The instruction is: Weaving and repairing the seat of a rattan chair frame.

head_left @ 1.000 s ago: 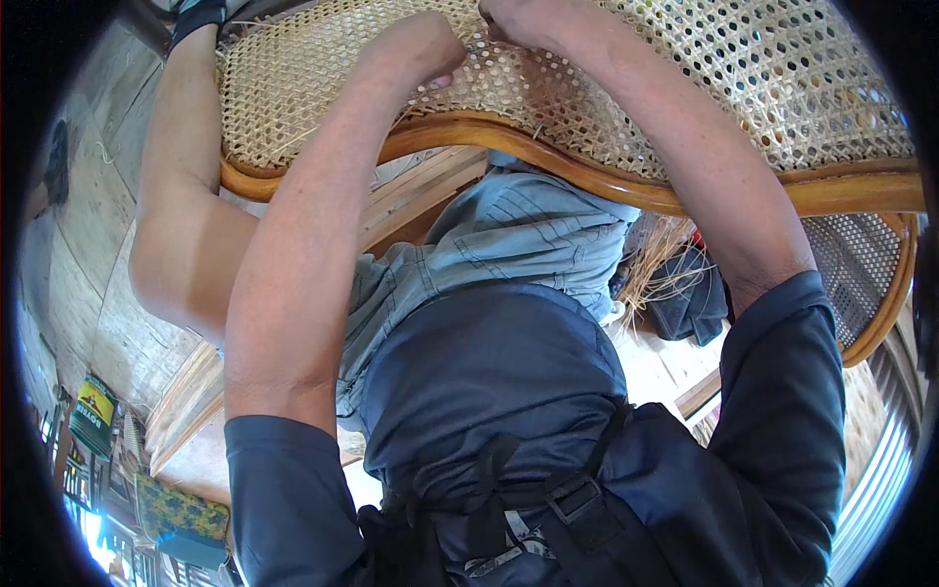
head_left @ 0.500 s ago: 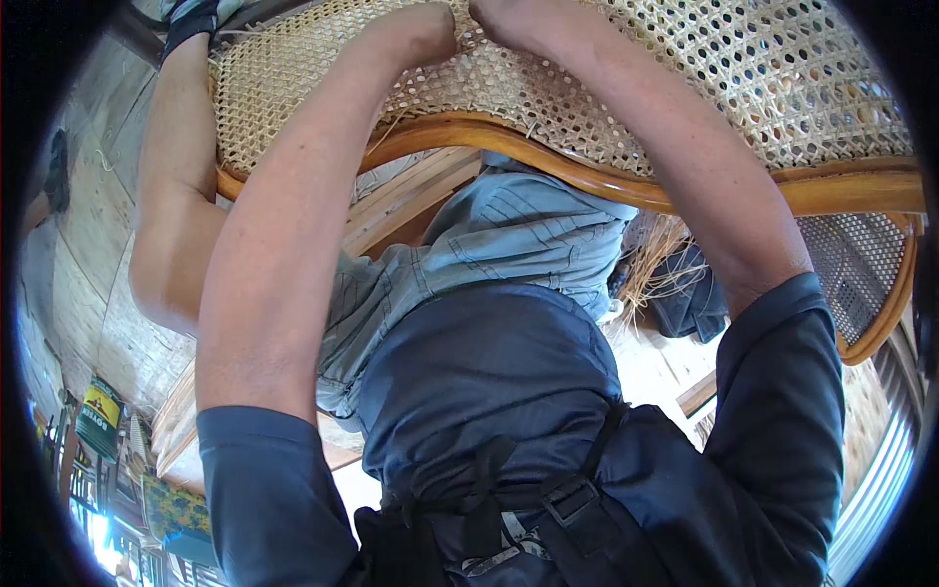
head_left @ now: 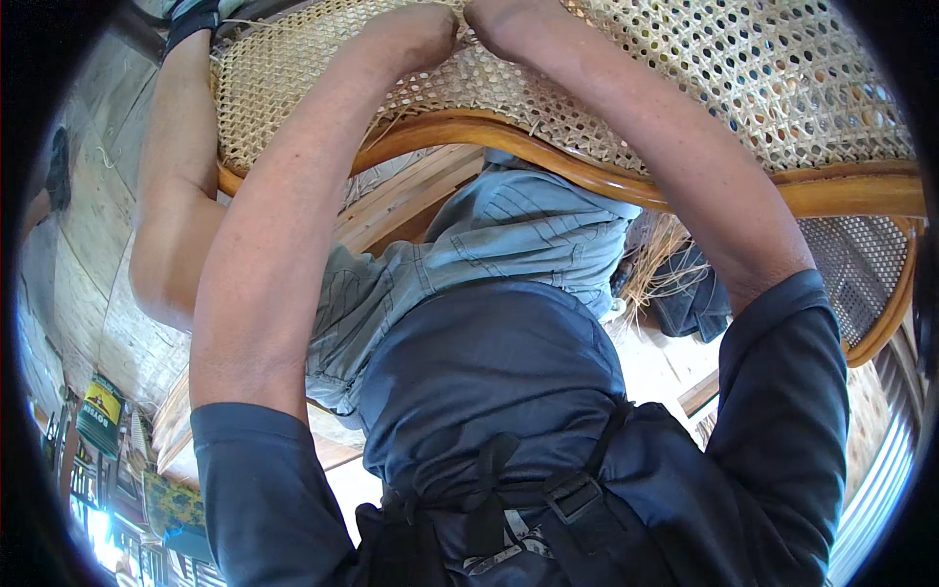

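Observation:
A pale woven cane panel spans the upper view, with a glossy orange-brown curved wooden frame along its near side. Over the panel, near the top edge, are my left hand and my right hand, close together with a narrow gap between the wrists. Both are bent away, so the fingers are hidden and whatever they hold or touch cannot be made out. A loose cane strand sticks out by the frame beside my left forearm.
A bundle of loose cane strands lies beside dark cloth, right of my lap. Another cane-and-wood piece stands at the right. Wooden planks show beneath the frame. A green and yellow container sits at the lower left.
My left forearm has shifted slightly left at the elbow. Both hands stay over nearly the same spot of the cane panel, which looks unchanged.

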A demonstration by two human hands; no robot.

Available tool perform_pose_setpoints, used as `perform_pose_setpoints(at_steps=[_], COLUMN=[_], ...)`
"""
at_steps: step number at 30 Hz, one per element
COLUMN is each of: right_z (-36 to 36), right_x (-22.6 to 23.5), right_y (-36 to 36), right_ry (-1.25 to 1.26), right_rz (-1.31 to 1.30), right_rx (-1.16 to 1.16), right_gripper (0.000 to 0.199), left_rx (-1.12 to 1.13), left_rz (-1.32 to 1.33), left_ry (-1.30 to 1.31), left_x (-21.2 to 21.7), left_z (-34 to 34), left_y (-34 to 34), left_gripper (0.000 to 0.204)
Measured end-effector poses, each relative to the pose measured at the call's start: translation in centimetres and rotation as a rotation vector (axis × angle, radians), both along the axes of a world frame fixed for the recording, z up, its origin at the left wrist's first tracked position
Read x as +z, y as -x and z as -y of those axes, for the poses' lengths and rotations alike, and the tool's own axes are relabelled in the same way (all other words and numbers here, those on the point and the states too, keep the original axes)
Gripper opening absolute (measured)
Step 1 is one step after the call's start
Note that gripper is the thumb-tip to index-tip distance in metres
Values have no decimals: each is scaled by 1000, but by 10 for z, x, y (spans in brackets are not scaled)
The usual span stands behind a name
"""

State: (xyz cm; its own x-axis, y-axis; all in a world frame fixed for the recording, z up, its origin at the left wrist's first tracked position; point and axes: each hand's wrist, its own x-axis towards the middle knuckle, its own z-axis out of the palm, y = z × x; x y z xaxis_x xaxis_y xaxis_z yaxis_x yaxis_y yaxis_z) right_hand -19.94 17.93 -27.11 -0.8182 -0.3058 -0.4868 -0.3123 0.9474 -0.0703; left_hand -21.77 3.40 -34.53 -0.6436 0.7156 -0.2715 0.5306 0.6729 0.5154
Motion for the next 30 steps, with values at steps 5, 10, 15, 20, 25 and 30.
perform_pose_setpoints(at_steps=[5,10,15,20,25,30], right_z=[6,3,13,-4,5,5], right_x=[7,16,11,12,20,-13], right_y=[-20,1,-8,-10,0,20], right_ry=[-46,159,608,421,570,815], right_rz=[-199,-225,183,77,100,103], right_rx=[-19,91,-39,18,-383,-236], right_gripper=[27,26,24,25,16,13], left_rx=[73,33,51,213,142,197], left_rz=[61,-28,39,85,-18,288], left_ry=[-114,145,241,-53,11,141], left_x=[5,12,85,57,40,86], left_z=[-3,16,75,61,47,55], left_y=[-4,-2,-20,-23,-27,-35], left_gripper=[33,39,32,34,29,27])
